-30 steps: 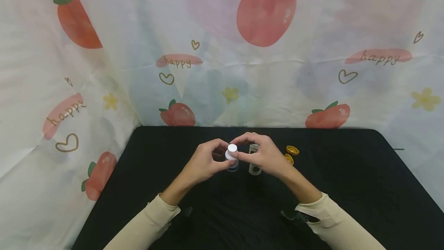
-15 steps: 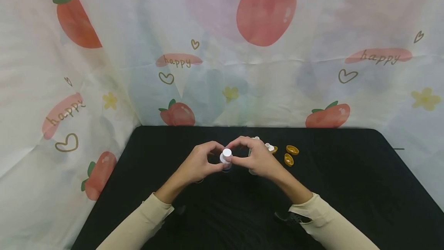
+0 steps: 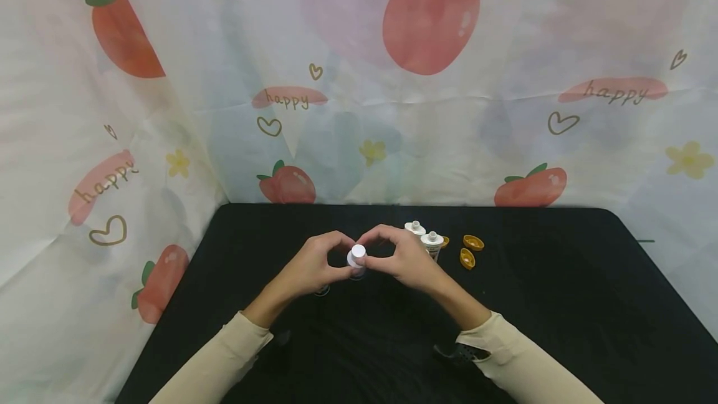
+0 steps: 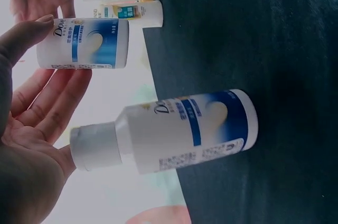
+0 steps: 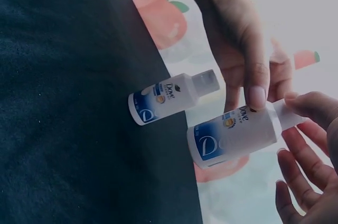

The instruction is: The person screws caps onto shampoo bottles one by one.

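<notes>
In front of me, both hands are on one small white-and-blue Dove bottle (image 5: 229, 134), cap end up. My left hand (image 3: 314, 265) pinches its body between thumb and fingers. With thumb and fingers, my right hand (image 3: 408, 260) grips the white cap (image 3: 358, 252). A second Dove bottle (image 4: 193, 129), its cap on, stands on the table near my left hand; in the head view that hand mostly hides it.
Two white bottles with narrow spouts, a rear one (image 3: 415, 227) and a front one (image 3: 432, 239), stand behind my right hand. Yellow shell-like pieces (image 3: 473, 242) lie to their right on the black table (image 3: 561, 304). A printed curtain (image 3: 348, 30) hangs along its far edge.
Both hands have drifted left and slightly nearer with the Dove bottle between them. The spouted bottles now show beyond my right hand, and the second bottle's base shows below my left hand.
</notes>
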`<state>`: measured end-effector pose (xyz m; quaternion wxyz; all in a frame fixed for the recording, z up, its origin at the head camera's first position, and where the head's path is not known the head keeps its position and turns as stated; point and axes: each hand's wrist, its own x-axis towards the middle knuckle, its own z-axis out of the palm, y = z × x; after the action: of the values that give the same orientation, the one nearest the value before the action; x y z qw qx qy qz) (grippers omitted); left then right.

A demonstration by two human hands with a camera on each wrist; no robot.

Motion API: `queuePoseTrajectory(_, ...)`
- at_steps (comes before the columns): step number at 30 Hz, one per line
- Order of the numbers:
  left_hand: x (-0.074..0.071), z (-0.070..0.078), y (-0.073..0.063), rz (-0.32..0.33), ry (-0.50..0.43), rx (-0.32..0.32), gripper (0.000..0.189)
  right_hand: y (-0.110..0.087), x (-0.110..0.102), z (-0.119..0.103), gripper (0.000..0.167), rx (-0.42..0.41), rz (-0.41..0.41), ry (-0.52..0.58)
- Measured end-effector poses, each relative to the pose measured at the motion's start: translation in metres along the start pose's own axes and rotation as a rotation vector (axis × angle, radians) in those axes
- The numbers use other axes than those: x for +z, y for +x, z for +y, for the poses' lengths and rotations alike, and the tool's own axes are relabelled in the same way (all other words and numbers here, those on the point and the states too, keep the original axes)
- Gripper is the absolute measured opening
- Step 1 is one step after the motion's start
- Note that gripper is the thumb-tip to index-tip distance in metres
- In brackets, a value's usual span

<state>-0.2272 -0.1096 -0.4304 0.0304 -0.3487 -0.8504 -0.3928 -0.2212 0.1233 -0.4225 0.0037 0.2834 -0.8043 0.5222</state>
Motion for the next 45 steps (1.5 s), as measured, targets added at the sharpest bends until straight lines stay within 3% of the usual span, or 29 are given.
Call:
queuePoseTrajectory(18, -0.002, -0.02, -0.012, -0.006, 0.016, -0.04, 0.032, 0.01, 0.021, 0.013, 0.024, -0.033, -0.031, 0.027)
queuePoseTrajectory(45, 0.001, -0.031, -0.023, -0.057, -0.003, -0.157, 0.032, 0.009, 0.035, 0.018, 0.024, -0.017, -0.058, -0.031)
